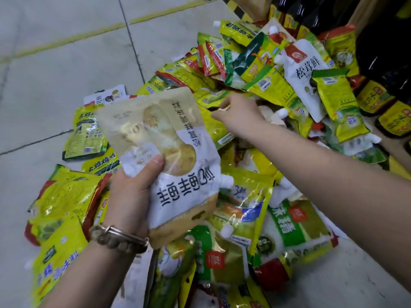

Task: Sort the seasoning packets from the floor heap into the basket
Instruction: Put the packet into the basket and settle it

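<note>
- Nearest, the left hand (131, 192), a bracelet (120, 238) at its wrist, grips a beige-and-white spout pouch (169, 152) with the thumb on its face. The pouch is lifted clear of the heap, probably singled out for the basket.
- Beyond it, the right hand (239, 114) reaches into the heap of seasoning packets (244, 207), fingers bent toward a yellow packet (216, 130); whether they pinch it cannot be told.
- The heap sprawls loose over a pale tiled floor (55, 74) crossed by a yellow line (71, 38). No basket is in view.
- Farthest, dark bottles (378, 63) crowd the heap's edge.
</note>
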A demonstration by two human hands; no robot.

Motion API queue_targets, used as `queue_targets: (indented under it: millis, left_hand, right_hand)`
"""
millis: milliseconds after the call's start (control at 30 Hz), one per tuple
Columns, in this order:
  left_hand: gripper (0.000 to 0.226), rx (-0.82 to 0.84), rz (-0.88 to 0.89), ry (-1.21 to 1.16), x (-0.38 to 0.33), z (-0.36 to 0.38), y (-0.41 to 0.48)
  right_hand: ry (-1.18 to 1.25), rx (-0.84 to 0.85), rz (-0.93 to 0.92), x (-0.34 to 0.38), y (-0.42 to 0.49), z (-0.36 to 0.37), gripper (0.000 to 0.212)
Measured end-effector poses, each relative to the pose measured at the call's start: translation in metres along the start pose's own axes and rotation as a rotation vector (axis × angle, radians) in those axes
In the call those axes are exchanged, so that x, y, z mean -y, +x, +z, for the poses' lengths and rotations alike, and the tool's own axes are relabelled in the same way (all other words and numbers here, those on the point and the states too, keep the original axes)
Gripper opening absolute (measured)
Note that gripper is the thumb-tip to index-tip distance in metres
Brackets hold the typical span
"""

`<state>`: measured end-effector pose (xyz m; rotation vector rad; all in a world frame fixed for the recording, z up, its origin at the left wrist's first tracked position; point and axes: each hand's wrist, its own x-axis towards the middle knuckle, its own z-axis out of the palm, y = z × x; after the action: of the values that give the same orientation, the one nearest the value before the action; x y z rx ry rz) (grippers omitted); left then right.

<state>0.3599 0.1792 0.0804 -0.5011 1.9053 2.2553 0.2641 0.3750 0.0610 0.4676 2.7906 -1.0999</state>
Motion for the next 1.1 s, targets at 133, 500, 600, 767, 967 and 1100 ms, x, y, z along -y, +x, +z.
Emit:
queue_targets:
  millis: [133, 500, 600, 767, 967, 1100]
  left_hand:
    - [0.03, -0.119, -0.016, -0.027, 0.007, -0.023, 0.01]
    - [0.022, -0.169, -0.162, -0.084, 0.031, -0.033, 0.016]
    - [0.015, -0.136, -0.157, -0.045, 0.035, -0.023, 0.013]
    - [0.077, -0.052, -0.272, -0.132, 0.044, 0.008, 0.011]
    - [0.065, 0.163, -0.219, -0.046, 0.053, 0.045, -0.005]
    - [0.046, 0.066, -0.057, 0.114, 0.053, 0.037, -0.007]
  right_hand:
    - [-0.255, 0.051, 0.035, 0.011, -0.001, 0.033, 0.079]
    - [0.273, -0.173, 0.092, -0.018, -0.024, -0.01, 0.058]
    - [0.562, -0.276, 0.108, -0.042, -0.048, -0.047, 0.047]
    - [0.785, -0.055, 0.099, -0.065, -0.109, -0.048, 0.043]
    - [0.711, -0.051, 0.142, -0.061, -0.153, 0.005, 0.036]
    - [0.814, -0.12, 0.204, -0.069, -0.155, 0.008, 0.015]
